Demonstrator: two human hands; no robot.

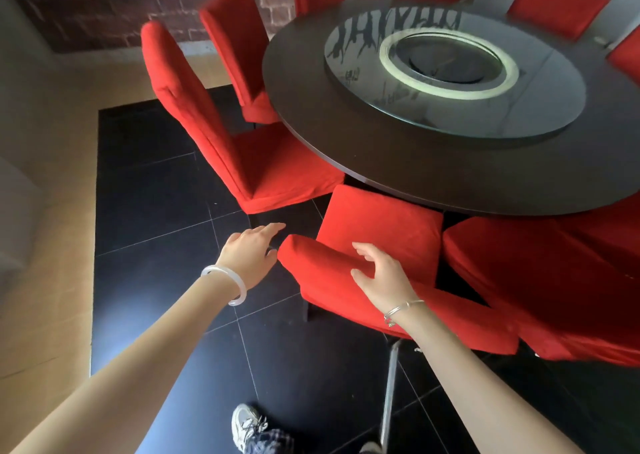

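**Both hands at the top of a red chair's backrest**

A red-covered chair point(381, 225) stands at about 5 o'clock from the frame's centre. Its seat is pushed toward the rim of a dark round table point(450, 176), and its backrest point(322, 263) leans back toward the person.

The right hand point(381, 273) lies on the top edge of the backrest. Its fingers curve over the edge and its thumb sits on the near face, so it holds the padded top. The left hand point(249, 249) is at 9 o'clock from the right one, at the backrest's left corner. Its fingers are straight and point toward 1 o'clock over the floor, gripping nothing, and its thumb is right at the corner. Whether the thumb touches the fabric cannot be told. The two hands are apart, with the left part of the backrest top between them.

A white bangle point(227, 282) circles the left wrist and a thin silver bracelet point(401, 310) the right.

A glass turntable point(363, 83) lies on the table at 1 o'clock from the centre. A second red chair point(277, 163) stands at 10 o'clock from the held one, and a third point(554, 273) is close on its 3 o'clock side. More red chairs ring the far rim of the table.

The floor point(156, 211) is black tile. A white sneaker point(247, 426) shows at 6 o'clock, near the bottom edge of the frame.
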